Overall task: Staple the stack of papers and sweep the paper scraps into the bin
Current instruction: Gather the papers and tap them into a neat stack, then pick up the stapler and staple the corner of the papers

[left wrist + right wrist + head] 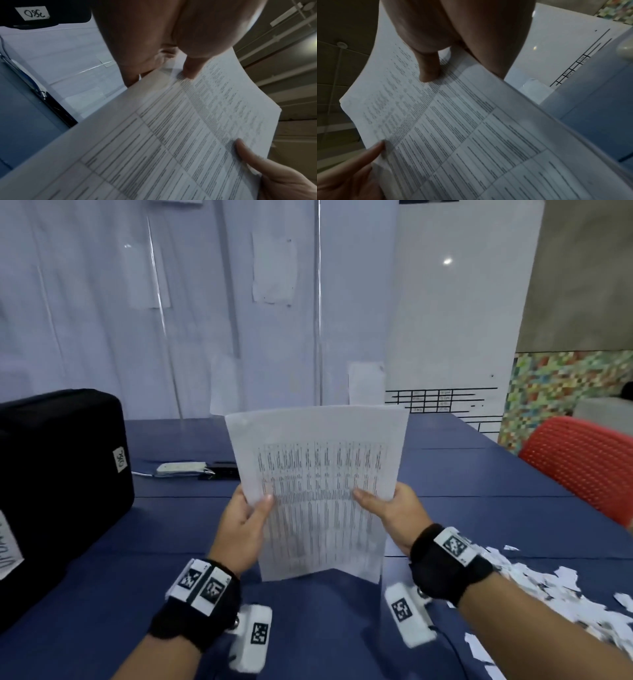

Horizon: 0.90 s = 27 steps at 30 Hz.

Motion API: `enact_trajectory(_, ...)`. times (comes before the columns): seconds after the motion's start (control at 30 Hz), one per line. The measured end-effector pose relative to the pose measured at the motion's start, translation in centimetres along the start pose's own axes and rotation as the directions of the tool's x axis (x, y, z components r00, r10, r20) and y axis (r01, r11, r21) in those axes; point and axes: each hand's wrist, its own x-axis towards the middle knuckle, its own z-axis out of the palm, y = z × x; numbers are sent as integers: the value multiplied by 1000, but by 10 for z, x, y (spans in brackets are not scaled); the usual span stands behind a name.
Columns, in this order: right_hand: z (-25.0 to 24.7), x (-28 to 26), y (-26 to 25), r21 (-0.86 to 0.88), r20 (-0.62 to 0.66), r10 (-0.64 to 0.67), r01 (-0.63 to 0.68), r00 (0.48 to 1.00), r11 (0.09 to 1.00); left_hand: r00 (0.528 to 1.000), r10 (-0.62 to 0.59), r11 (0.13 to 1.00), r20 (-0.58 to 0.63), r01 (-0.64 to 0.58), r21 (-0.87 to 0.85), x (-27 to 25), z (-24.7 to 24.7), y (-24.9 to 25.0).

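Observation:
A stack of printed papers [318, 491] stands upright over the blue table [462, 474], its lower edge close to the tabletop. My left hand [255, 505] grips its left edge, thumb on the front sheet. My right hand [376, 501] grips the right edge the same way. The left wrist view shows the stack of papers [171, 135] under my left thumb [190, 70]. The right wrist view shows the stack of papers [471, 135] under my right thumb [428, 73]. A heap of white paper scraps [548, 587] lies on the table at the right. No bin is in view.
A large black case [58, 474] fills the table's left side. Behind the papers lie a white power strip [181, 468] and a small black object [222, 470]. A red chair [589, 463] stands at the right edge. A whiteboard [462, 320] stands behind the table.

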Motion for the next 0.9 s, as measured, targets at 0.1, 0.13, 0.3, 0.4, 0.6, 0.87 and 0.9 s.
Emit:
enact_trajectory(0.1, 0, 7, 3, 5, 4, 17, -17, 1000, 1000, 999, -16, 1000, -45, 15, -23, 2, 0, 2)
enact_trajectory(0.13, 0, 8, 1, -15, 21, 25, -25, 999, 1000, 998, -5, 1000, -59, 4, -18, 5, 0, 6)
enact_trajectory(0.3, -6, 11, -13, -179, 112, 91, -70, 990, 981, 990, 99, 992, -105, -91, 86, 13, 0, 31)
enact_trajectory(0.4, -35, 15, -28, -578, -98, 134, -165, 986, 799, 981, 137, 981, -135, -115, 155, 12, -4, 31)
enact_trajectory(0.6, -51, -5, 0, -963, -267, 457, -258, 849, -83, 959, 196, 965, -202, -153, 212, 6, 4, 29)
enact_trajectory(0.87, -53, -11, 41, -958, -266, 524, -162, 809, -236, 963, 165, 971, -211, -121, 205, -1, 11, 28)
enact_trajectory(0.9, -54, -11, 43, -956, -282, 516, -193, 809, -220, 964, 160, 971, -213, -115, 208, -1, 11, 28)
